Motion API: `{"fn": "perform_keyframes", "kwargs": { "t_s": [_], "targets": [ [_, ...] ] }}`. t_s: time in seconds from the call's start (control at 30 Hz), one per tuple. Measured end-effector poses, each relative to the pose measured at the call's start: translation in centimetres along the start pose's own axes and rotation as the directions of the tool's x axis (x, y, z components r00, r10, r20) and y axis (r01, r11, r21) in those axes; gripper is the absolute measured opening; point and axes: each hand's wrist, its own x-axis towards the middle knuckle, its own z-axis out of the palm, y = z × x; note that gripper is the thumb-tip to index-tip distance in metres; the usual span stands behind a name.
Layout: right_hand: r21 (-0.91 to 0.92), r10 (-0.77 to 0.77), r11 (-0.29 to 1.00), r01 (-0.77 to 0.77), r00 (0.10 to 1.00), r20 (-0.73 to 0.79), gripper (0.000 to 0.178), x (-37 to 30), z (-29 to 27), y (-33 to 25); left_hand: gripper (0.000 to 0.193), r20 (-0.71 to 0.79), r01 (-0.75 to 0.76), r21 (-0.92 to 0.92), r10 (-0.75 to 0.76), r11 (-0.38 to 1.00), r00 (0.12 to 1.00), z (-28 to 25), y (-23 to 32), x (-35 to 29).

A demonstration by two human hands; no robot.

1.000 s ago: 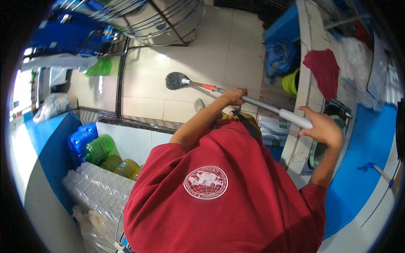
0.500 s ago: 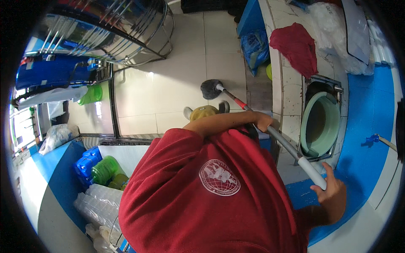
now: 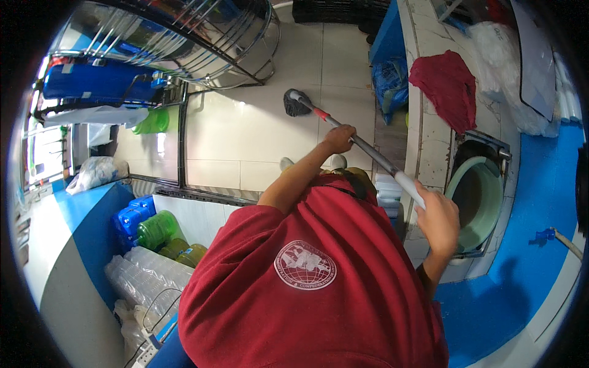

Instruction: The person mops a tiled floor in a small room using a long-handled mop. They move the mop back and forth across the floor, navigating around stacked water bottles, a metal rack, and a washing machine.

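A mop (image 3: 378, 158) slants across my front, its dark grey shaggy head (image 3: 297, 103) resting on the pale tiled floor. The handle is grey with a red band near the head and a white grip at my end. My left hand (image 3: 339, 140) is closed round the grey shaft, just above the red band. At the upper end, my right hand (image 3: 439, 221) is closed about the white grip; its fingers are partly hidden.
To my right, a tiled counter (image 3: 429, 147) bears a red cloth (image 3: 446, 86) and a pale green basin (image 3: 500, 202) of murky water. A metal rack (image 3: 245, 55) stands at the far left. Green and blue jugs (image 3: 156, 229) sit at the near left, beside a low white partition (image 3: 190, 208).
The mop head has shifted slightly left and nearer the rack. My left hand has moved forward and left along with the shaft. My right hand has swung forward and left, closing on the grip.
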Motion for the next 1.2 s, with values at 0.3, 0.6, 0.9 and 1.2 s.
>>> {"fn": "perform_keyframes", "kwargs": {
  "t_s": [0.3, 0.6, 0.9, 1.2],
  "targets": [
    [0.160, -0.324, 0.941, 0.299, 0.931, 0.169, 0.066, 3.4, -2.4, 0.7, 0.019, 0.046, 0.207, 0.188, -0.220, 0.960, 0.974, -4.7, 0.2, -2.3],
    [0.084, -0.041, 0.996, 0.023, 0.973, 0.227, 0.066, -7.7, -10.4, 4.2, 0.032, 0.498, -0.266, -0.042, 0.251, 0.963, 0.830, -1.4, 11.6, 0.2],
    [0.145, 0.321, 0.922, -0.358, 0.919, 0.228, 0.055, -17.7, -10.4, 2.1, 0.021, 0.699, -0.294, -0.415, 0.509, 0.861, 0.503, 1.4, 18.7, -0.3],
    [0.256, 0.516, 0.818, -0.516, 0.853, 0.072, 0.048, -12.9, -8.3, 2.3, 0.026, 0.507, -0.278, -0.276, 0.385, 0.920, 0.771, 2.6, 12.5, 0.1]
  ]
}}
